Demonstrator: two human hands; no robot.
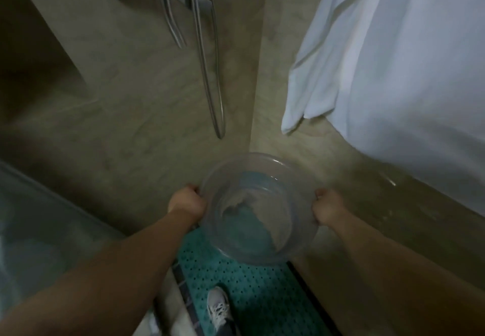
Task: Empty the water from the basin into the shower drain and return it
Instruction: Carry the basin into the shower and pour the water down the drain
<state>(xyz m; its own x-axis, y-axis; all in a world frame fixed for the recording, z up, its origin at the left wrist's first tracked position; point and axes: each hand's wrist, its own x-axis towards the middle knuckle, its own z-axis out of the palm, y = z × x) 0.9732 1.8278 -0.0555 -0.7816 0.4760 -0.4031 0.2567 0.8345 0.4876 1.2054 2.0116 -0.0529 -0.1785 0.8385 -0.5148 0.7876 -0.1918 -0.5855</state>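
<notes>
Clear round plastic basin (258, 208) held up over the teal perforated shower mat (262, 296), both hands gripping its rim. Left hand (186, 201) clenched on the basin's left edge, right hand (326, 208) clenched on its right edge; fingertips hidden behind the rim. Water level hard to judge through the blur. White towel (380, 54) hangs above-right of the basin, cut off. Chrome shower hose (207, 73) loops above it. One grey sneaker (219, 306) below the basin.
</notes>
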